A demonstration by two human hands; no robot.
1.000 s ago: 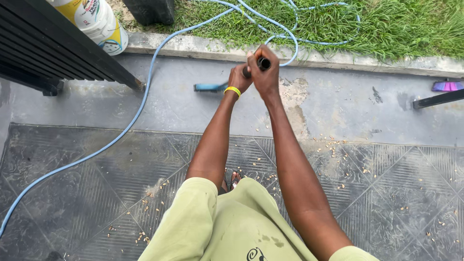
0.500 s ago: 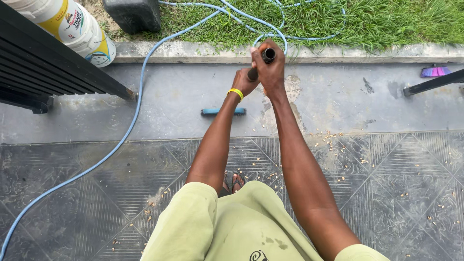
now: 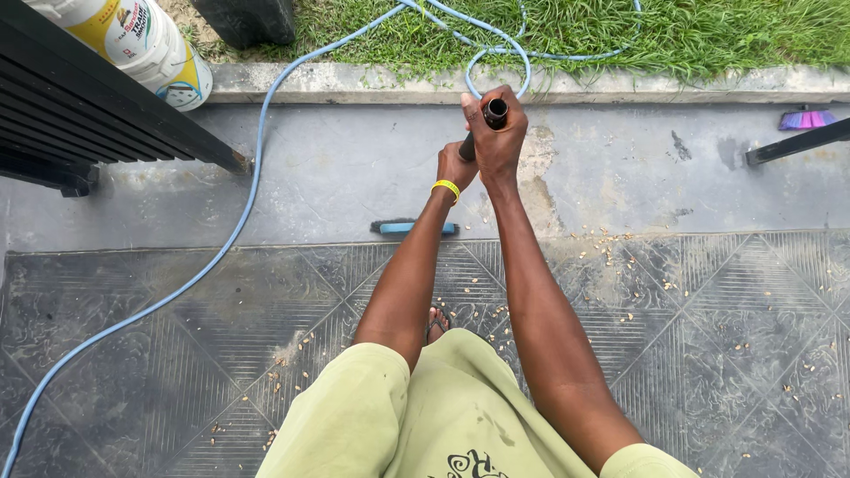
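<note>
Where the patterned dark floor tiles met the smoother grey concrete strip, a person in a pale green shirt stood looking down at both outstretched arms. Beyond the strip ran a raised concrete kerb, and behind it a band of grass. A black slatted gate panel occupied the upper left corner, with a large white and yellow plastic bottle beside it. A light blue hose crossed the tiles and the strip from lower left, then looped on the grass. Pale grain-like crumbs lay scattered over the tiles, thickest near the right arm.

The right hand gripped the top of a dark broom handle, its fingers wrapped tightly round the shaft just under the open end. The left hand, with a yellow wristband, closed round the same handle directly below, fingers curled and pressed together on it. The broom head, blue with dark bristles, rested on the concrete strip just beyond the tile edge, partly hidden behind the left forearm. A bare toe showed between the arms. At the far right edge lay a black bar and a small purple brush.
</note>
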